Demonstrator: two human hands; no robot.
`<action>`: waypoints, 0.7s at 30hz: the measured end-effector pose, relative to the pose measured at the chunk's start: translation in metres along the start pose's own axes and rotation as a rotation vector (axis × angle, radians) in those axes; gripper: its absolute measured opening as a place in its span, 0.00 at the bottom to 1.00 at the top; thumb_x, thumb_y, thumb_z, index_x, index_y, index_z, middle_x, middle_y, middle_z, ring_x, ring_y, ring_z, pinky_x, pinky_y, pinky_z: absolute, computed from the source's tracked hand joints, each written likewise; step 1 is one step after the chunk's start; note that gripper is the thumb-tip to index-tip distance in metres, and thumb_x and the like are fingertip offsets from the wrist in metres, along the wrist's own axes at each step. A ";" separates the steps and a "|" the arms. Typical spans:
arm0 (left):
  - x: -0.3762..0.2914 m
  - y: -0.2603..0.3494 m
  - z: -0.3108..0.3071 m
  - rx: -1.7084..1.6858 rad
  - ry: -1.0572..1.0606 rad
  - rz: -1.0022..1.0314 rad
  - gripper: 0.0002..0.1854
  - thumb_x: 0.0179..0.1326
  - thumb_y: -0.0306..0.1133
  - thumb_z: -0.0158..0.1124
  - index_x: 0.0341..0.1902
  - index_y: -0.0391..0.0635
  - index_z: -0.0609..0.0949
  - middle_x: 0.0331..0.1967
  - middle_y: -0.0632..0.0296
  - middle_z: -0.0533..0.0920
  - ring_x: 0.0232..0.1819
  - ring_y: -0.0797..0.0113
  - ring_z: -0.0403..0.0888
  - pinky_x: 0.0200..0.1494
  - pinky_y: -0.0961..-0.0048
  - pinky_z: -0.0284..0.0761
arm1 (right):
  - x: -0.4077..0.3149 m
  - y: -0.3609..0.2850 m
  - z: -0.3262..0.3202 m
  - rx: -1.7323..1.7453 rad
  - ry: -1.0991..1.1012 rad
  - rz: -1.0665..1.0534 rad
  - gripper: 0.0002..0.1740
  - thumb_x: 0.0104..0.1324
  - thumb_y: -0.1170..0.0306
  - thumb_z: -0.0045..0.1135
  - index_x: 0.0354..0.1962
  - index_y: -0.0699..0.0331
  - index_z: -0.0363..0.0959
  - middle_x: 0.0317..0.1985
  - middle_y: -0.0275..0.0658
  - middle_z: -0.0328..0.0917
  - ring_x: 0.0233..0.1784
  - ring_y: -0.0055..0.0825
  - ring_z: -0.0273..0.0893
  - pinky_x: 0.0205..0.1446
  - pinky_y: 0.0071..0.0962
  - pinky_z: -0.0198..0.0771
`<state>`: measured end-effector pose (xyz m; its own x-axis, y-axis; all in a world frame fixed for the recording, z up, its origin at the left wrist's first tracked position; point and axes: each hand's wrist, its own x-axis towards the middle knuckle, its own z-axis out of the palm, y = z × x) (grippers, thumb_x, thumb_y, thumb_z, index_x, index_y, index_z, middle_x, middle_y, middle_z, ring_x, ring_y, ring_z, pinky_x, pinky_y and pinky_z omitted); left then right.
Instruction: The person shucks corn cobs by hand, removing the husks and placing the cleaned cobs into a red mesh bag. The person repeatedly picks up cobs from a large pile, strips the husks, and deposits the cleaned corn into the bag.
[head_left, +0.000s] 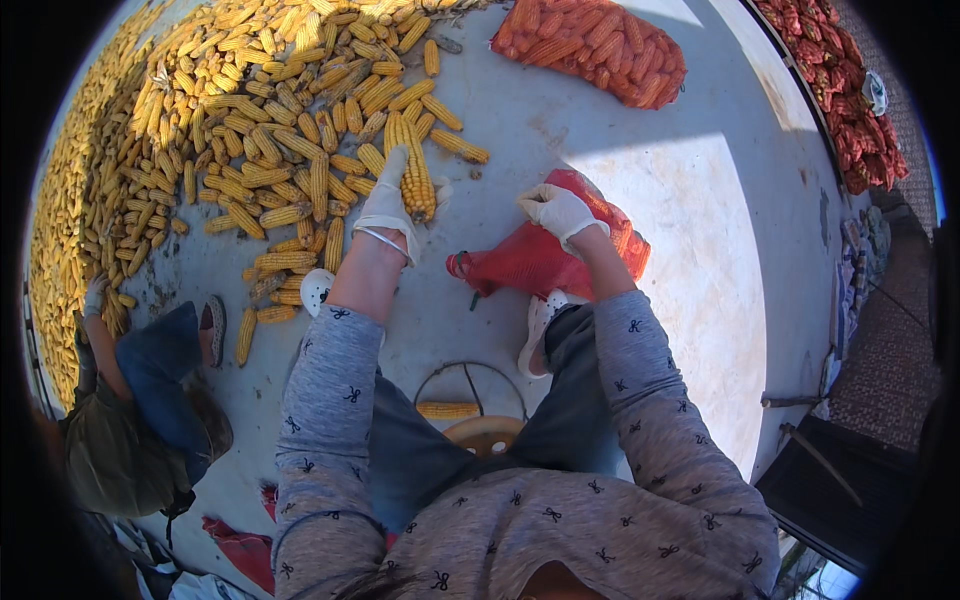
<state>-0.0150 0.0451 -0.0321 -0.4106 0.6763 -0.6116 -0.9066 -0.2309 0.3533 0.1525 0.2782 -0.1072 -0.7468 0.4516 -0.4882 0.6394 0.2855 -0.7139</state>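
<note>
Wearing a pale glove, my left hand (391, 199) grips several yellow corn cobs (409, 161) side by side at the near edge of the corn pile (277, 127). My right hand (553, 210), gloved too, is over a red mesh bag (517, 255) that lies on the floor between my feet and the pile. Its thumb and fingertips are pinched together; whether they hold any of the mesh cannot be told. Cobs show inside the bag's right part, while its flattened left end narrows towards a green tie.
A full red mesh bag (592, 45) lies beyond my hands. More filled bags (840, 90) are stacked at the far right. A co-worker (142, 420) sits at the left by the pile. Under me are a stool (484, 433) and a metal ring.
</note>
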 end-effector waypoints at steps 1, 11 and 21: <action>-0.003 0.001 0.000 -0.007 0.005 0.017 0.28 0.64 0.58 0.61 0.44 0.40 0.76 0.26 0.52 0.82 0.22 0.61 0.82 0.23 0.68 0.83 | 0.001 -0.001 0.005 -0.083 -0.025 0.026 0.27 0.59 0.57 0.63 0.50 0.67 0.76 0.45 0.45 0.82 0.49 0.38 0.80 0.55 0.29 0.72; -0.015 0.018 -0.021 -0.023 0.096 0.130 0.22 0.64 0.52 0.64 0.46 0.44 0.76 0.28 0.50 0.83 0.24 0.59 0.84 0.25 0.67 0.85 | -0.025 0.030 0.131 -1.038 -0.026 0.006 0.49 0.58 0.60 0.62 0.74 0.55 0.47 0.70 0.45 0.61 0.77 0.39 0.52 0.76 0.57 0.44; -0.018 0.015 -0.021 0.044 0.030 0.068 0.21 0.67 0.47 0.61 0.48 0.40 0.74 0.29 0.48 0.83 0.28 0.56 0.86 0.27 0.66 0.85 | -0.024 0.000 0.031 -0.401 0.382 0.171 0.12 0.58 0.72 0.50 0.30 0.53 0.84 0.38 0.44 0.83 0.47 0.40 0.80 0.55 0.36 0.70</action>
<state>-0.0235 0.0152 -0.0308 -0.4745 0.6390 -0.6054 -0.8715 -0.2442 0.4253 0.1646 0.2419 -0.1112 -0.5552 0.7713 -0.3113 0.8203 0.4459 -0.3581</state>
